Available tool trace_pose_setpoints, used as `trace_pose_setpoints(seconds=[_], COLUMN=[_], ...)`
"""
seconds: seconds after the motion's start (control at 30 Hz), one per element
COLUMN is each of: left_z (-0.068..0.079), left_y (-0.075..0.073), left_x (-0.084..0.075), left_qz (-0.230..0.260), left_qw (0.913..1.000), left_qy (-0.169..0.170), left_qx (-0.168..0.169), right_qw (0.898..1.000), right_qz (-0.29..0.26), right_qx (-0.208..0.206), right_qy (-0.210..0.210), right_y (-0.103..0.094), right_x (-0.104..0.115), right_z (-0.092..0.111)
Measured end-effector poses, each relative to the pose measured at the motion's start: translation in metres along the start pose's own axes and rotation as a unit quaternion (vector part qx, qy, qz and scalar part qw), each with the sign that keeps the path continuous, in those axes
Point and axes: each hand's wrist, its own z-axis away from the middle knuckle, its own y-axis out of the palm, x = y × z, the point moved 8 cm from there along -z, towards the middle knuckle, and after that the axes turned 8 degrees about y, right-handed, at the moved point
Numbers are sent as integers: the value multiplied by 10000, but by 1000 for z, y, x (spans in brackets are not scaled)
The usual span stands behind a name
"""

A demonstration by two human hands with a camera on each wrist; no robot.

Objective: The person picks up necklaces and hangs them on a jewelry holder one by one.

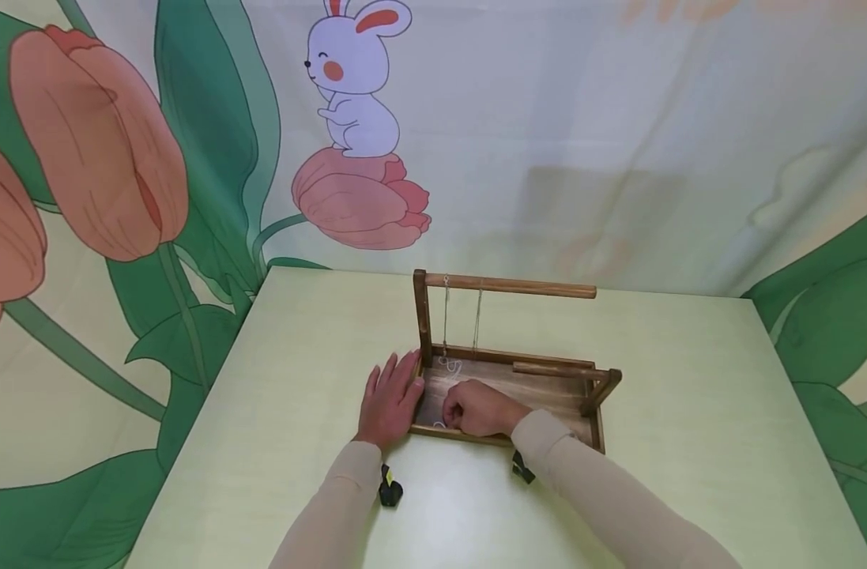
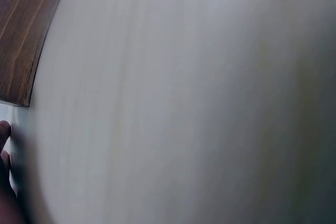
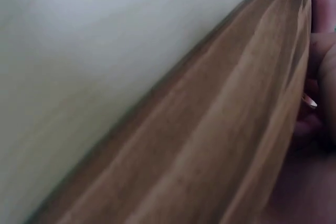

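Note:
A brown wooden stand (image 1: 540,395) has a shallow tray base, a tall post with a bar at the left and a shorter post with a bar at the right. Two thin pale strands (image 1: 446,312) hang from the taller bar, and a white looped strand (image 1: 450,365) lies in the tray below. My left hand (image 1: 390,401) lies with straight fingers against the tray's left end. Inside the tray near its front edge, my right hand (image 1: 479,407) has curled fingers that pinch a small white strand (image 1: 439,425). A bright bit of it shows at the fingertips (image 3: 308,121) in the right wrist view.
The stand rests on a pale table (image 1: 284,379), whose far edge meets a hanging cloth (image 1: 490,158) printed with tulips and a rabbit. The tray's front wall (image 3: 210,129) is close below my right wrist. The shorter bar (image 1: 557,370) reaches over the tray's right half.

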Motion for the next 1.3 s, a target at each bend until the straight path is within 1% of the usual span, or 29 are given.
trace_pose_setpoints(seconds=[0.13,0.23,0.3,0.37,0.43,0.53,0.6,0.67,0.8,0.87,0.97,1.1,1.23,1.3], left_z=[0,0,-1,0,0,0,0,1,1,1,0,-1,-1,0], left_y=[1,3,4,5,6,6,5,4,3,3,3,2,2,2], left_x=[0,2,3,4,4,5,5,4,3,2,1,1,1,1], left_qz=[43,32,7,-9,-4,-18,2,6,8,-3,30,17,-26,-7], left_qw=[10000,10000,10000,10000,10000,10000,10000,10000,10000,10000,10000,10000,10000,10000], left_qy=[16,28,34,41,45,38,45,41,21,-2,-12,-11,-54,-48], left_qx=[-9,-8,-21,-31,-43,-41,-73,-83,-60,-34,-32,-42,12,10], right_qw=[9993,9974,9962,9957,9965,9990,9999,9980,9852,9792,9703,9586,9438,9344], right_qz=[313,668,803,845,764,397,-56,-602,-1677,-1974,-2317,-2628,-2959,-3161], right_qx=[138,251,309,363,331,210,57,-107,-350,-464,-623,-979,-1352,-1545], right_qy=[-129,-138,-114,-84,-76,-70,-99,-139,-75,66,297,502,579,556], right_y=[0,1,2,2,2,4,5,5,0,-3,-9,-22,-40,-50], right_x=[3,4,5,4,3,-2,-8,-12,-17,-17,-14,-6,6,10], right_z=[2,3,4,5,6,8,9,10,15,18,24,33,45,50])
